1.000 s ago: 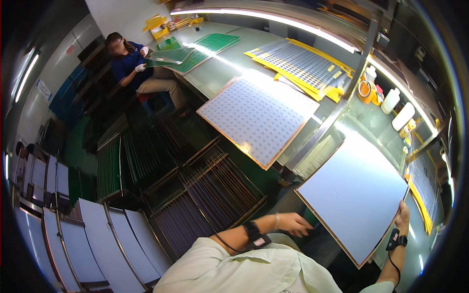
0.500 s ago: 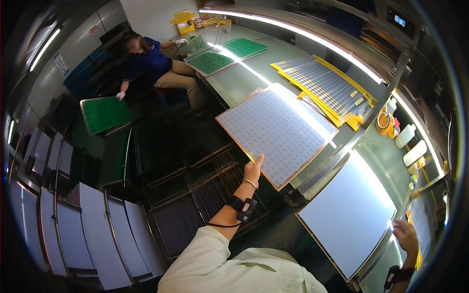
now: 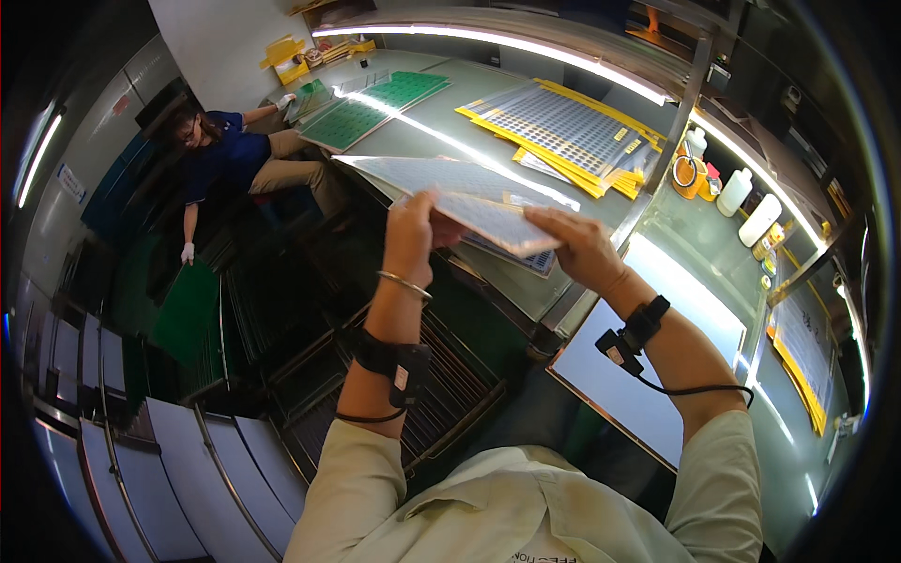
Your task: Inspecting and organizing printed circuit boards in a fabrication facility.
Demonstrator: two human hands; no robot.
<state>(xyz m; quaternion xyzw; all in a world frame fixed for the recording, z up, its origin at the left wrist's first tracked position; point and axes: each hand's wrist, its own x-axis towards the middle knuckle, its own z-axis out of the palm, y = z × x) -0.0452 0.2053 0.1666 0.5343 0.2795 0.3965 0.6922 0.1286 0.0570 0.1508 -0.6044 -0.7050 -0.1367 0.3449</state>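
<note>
A thin white panel (image 3: 469, 205) with a fine printed pattern is raised and tilted above the glass-topped table, seen almost edge-on. My left hand (image 3: 411, 235) is closed on its near left edge. At the near right corner my right hand (image 3: 584, 251) grips the same panel, fingers over the top. Part of another patterned sheet (image 3: 537, 261) shows beneath it on the table. A plain white panel (image 3: 648, 342) lies on the lit surface at the right, partly behind my right forearm.
Yellow-edged patterned films (image 3: 563, 127) and green panels (image 3: 380, 108) lie farther back on the table. White bottles (image 3: 735, 192) stand at the right. Racks of white panels (image 3: 183, 460) stand at the lower left. A gloved co-worker (image 3: 225, 159) holds a green panel (image 3: 186, 314).
My right hand has come from beside the plain panel to the patterned panel and gripped it. The patterned panel has been tilted up. The co-worker's green panel is lower and steeper.
</note>
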